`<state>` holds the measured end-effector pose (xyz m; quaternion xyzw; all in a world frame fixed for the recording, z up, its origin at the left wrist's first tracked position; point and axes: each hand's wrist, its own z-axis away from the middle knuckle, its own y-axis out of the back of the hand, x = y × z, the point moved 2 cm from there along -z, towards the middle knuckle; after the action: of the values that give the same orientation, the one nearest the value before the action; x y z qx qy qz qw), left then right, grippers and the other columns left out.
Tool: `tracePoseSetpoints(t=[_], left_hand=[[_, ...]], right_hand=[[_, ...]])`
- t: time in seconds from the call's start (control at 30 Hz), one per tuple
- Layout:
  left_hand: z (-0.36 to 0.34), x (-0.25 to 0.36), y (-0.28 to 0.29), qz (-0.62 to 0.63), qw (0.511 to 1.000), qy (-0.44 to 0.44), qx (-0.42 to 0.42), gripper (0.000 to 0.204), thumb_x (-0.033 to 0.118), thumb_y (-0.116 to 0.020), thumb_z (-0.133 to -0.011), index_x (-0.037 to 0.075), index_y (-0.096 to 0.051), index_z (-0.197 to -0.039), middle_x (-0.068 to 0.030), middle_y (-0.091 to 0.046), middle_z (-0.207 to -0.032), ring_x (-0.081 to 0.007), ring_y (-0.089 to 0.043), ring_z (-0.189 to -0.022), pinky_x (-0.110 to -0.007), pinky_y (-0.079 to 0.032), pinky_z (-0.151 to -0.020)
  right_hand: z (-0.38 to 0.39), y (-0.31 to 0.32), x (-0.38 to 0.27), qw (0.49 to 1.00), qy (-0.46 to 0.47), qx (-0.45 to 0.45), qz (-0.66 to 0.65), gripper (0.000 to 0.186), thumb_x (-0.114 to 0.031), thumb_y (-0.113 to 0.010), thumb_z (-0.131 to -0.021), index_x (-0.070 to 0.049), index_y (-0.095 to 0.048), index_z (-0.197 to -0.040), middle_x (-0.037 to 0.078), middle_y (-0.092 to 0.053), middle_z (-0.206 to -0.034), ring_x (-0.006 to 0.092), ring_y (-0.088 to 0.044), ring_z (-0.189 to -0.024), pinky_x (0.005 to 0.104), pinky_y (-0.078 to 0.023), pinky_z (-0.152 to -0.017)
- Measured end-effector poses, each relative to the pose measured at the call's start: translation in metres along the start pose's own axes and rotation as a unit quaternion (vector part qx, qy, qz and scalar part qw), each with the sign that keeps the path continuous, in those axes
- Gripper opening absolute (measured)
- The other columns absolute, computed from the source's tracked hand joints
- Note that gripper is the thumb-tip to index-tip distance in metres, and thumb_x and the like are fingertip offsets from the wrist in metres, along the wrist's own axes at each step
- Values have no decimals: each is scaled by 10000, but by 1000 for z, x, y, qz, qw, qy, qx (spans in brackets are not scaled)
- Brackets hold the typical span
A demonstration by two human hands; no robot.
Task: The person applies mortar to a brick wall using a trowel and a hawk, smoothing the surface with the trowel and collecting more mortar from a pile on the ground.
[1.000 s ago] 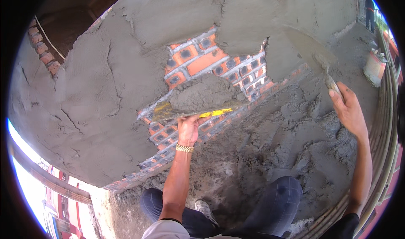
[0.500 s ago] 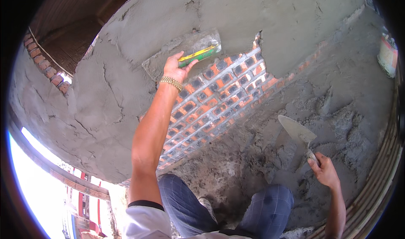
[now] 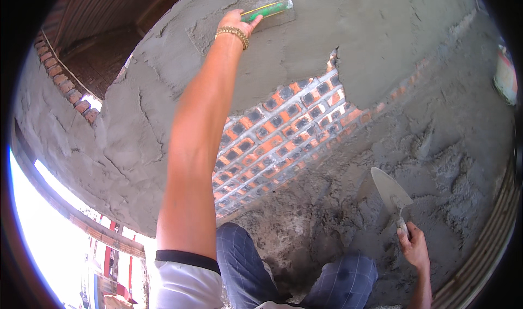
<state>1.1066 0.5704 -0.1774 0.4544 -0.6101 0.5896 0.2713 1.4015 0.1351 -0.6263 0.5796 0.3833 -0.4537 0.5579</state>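
Note:
My left hand (image 3: 239, 23) is closed around the green and yellow handle of a flat plastering float (image 3: 280, 16), whose plate lies against the wet grey mortar on the wall (image 3: 376, 31). Below it a patch of bare brick (image 3: 283, 126) shows through the mortar. At the lower right my right hand (image 3: 415, 246) grips the handle of a pointed trowel (image 3: 389, 189). The trowel's blade points away from me, over the heaped wet mortar (image 3: 436, 162) on the floor; whether it touches the heap I cannot tell.
A pale bucket-like container (image 3: 505, 77) stands at the far right. Bamboo-like poles (image 3: 490, 238) curve along the right edge. At the upper left is an opening (image 3: 103, 42) with a row of bricks (image 3: 60, 80) beside it. My knees (image 3: 340, 282) are at the bottom.
My left hand has slid the float up the wall, away from the bare brick, and the arm is stretched farther. The trowel in my right hand has turned slightly more upright in view.

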Motion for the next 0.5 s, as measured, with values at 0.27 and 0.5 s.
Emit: tracePoseSetpoints(t=[0.27,0.5], left_hand=[[-99,38,-93,-109,984,-96,-103,327,297,-497,-1043,16,-518,-1209,-158,-643,-1023,-310,-663,-909,-474,-588,-871],[10,-114,-173,-242,919,-171,-260,384,199,-679,-924,-113,-598,-1133,-206,-640,-1078,-300,-690,-914,-434,-642,-676]], right_hand=[[35,-15,31,983,-103,41,-146,430,-394,-587,-1015,-39,-475,-799,-7,-451,-608,64,-404,-554,283,-342,-477],[70,-35,50,942,-172,187,-221,396,-431,-479,-1053,-71,-500,-890,-4,-432,-540,83,-392,-351,253,-305,-325]])
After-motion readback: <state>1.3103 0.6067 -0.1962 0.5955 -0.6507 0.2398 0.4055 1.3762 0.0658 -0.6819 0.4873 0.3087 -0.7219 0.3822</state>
